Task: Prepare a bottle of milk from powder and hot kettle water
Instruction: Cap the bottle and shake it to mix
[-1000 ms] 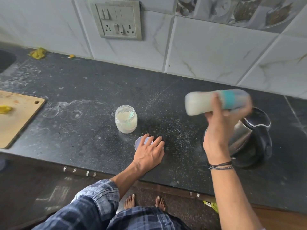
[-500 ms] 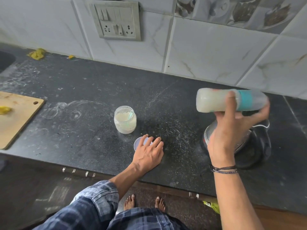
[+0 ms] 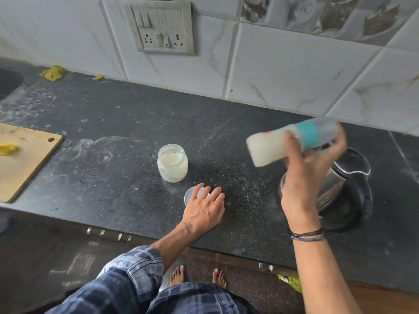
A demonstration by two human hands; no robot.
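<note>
Your right hand (image 3: 306, 177) wraps milk bottle (image 3: 292, 141), held sideways above kettle (image 3: 349, 177); likely light, smooth plastic, liquid sloshing, so grip mid-body near teal collar. Your left hand (image 3: 204, 209) rests flat, fingers spread, on lid (image 3: 191, 194) beside powder jar (image 3: 172, 163)

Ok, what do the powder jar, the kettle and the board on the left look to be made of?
Powder jar: clear, glossy, glass or plastic; the pale powder shows through its wall. Kettle: brushed, shiny metal body, likely steel, with black, probably plastic, base and handle. Board: pale matte wood, going by its tan grain and stains.
</note>
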